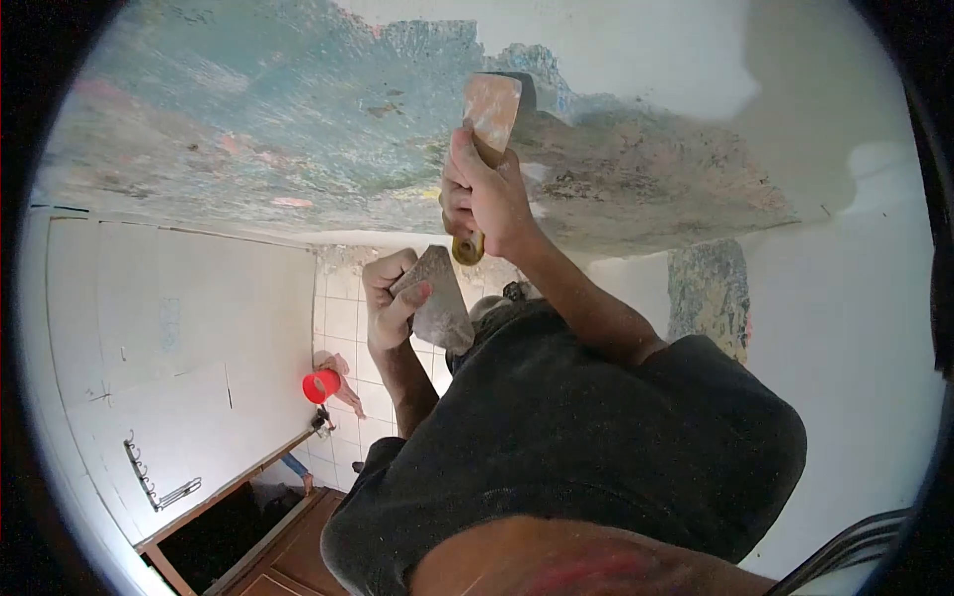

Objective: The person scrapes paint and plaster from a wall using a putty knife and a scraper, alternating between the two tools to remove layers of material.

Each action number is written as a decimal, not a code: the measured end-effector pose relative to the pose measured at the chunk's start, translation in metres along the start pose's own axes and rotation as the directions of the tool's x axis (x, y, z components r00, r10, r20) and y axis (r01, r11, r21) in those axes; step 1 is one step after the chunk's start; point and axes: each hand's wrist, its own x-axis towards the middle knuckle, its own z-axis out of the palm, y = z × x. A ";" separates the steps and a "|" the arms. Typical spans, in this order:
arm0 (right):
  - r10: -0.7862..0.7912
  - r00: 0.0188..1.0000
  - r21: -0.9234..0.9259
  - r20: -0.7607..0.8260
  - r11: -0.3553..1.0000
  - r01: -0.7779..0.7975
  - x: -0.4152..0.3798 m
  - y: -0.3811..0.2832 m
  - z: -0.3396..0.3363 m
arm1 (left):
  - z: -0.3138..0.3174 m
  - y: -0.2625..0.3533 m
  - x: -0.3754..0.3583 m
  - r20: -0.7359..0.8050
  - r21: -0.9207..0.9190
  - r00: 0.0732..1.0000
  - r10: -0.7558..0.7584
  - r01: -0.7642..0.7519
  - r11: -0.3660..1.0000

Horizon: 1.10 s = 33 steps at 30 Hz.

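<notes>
My right hand is closed round the handle of a putty knife. Its wide, plaster-smeared blade points up against the patchy wall, and the yellow handle end shows below my fist. Lower and to the left, my left hand grips a grey, dusty flat plate by its side, thumb on its face. The plate is held in front of my chest, apart from the wall. Whether the blade edge touches the wall is hard to tell.
Smooth whitish plaster covers the upper part of the wall. A red bucket stands on the tiled floor. A hook rack hangs on the left wall near a brown door. Dark cables run at the lower right.
</notes>
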 end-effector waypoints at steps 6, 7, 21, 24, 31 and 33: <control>0.058 0.998 0.010 0.007 0.998 -0.058 -0.003 -0.010 0.002 | -0.005 0.001 -0.004 -0.056 -0.047 0.998 0.021 -0.023 0.999; 0.016 0.999 0.005 0.033 1.000 -0.016 -0.006 -0.011 0.005 | -0.008 -0.002 -0.005 -0.060 -0.069 0.998 0.032 -0.036 0.997; 0.073 0.997 0.020 0.023 0.997 -0.074 -0.006 -0.022 0.005 | 0.002 0.006 0.004 -0.043 -0.024 0.997 0.059 -0.060 0.998; 0.106 0.992 0.070 0.069 0.991 -0.111 -0.005 -0.035 0.012 | 0.005 0.007 0.007 -0.013 -0.002 1.000 0.011 -0.011 1.000; 0.032 0.996 0.066 0.083 0.997 -0.038 0.002 -0.032 0.014 | 0.002 0.009 0.005 -0.010 0.009 1.000 0.025 -0.025 1.000; 0.036 0.996 0.088 0.088 0.995 -0.044 -0.001 -0.028 0.012 | 0.002 0.012 -0.003 -0.012 0.012 1.000 0.000 0.000 1.000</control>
